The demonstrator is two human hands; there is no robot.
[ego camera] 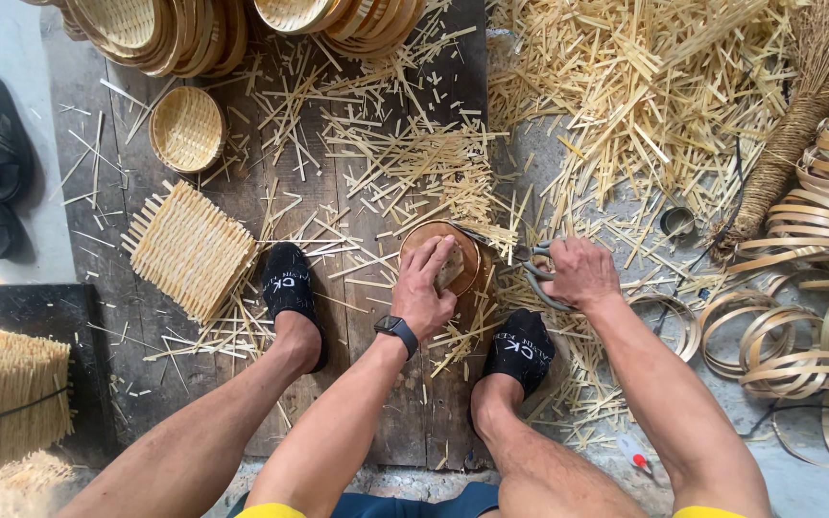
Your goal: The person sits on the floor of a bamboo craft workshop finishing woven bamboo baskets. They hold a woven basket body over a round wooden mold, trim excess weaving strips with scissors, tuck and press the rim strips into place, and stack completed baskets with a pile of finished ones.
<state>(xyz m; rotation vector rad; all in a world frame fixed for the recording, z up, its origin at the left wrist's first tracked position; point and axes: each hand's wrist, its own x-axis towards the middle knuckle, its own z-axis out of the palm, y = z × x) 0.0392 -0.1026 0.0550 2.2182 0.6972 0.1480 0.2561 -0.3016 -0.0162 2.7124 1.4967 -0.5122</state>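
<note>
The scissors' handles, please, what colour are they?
Grey, on the scissors in the right hand; head view.

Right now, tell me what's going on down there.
A person sits on the floor trimming a woven mat. The left hand presses a round mould down on the work, and the right hand holds shears at its edge. An uncut square mat and a finished small basket lie to the left; bamboo offcuts litter the floor, with hoops on the right.
</note>
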